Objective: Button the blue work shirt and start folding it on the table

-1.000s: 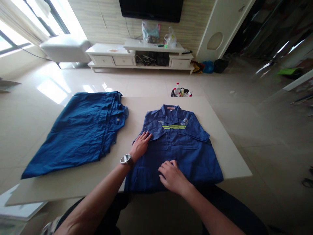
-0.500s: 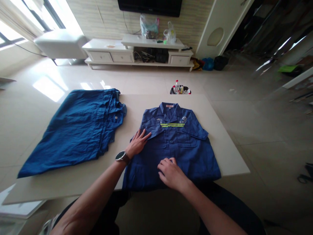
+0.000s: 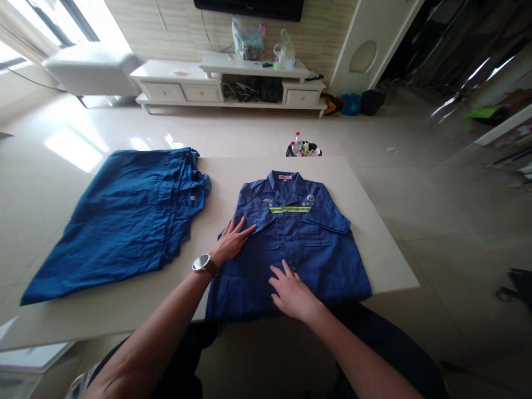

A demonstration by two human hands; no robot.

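Observation:
A dark blue work shirt (image 3: 316, 249) with a yellow reflective chest stripe lies front-up on the beige table (image 3: 374, 221), its sleeves folded in. My left hand (image 3: 230, 242), a watch on its wrist, lies flat with fingers spread on the shirt's left edge near the shoulder. My right hand (image 3: 291, 291) rests open on the shirt's lower front, fingers stretched along the button line. A second blue garment (image 3: 124, 216) lies spread out on the table's left side, apart from both hands.
Beyond the table's far edge stands a small bin (image 3: 303, 148) with a bottle in it. A white TV cabinet (image 3: 224, 83) with plastic bags lines the back wall. Glossy tiled floor surrounds the table. A white board (image 3: 29, 354) lies low at the left.
My right hand's fingers have uncurled and now lie flat on the shirt. My left hand has stayed at the shirt's left edge. The view has tilted slightly.

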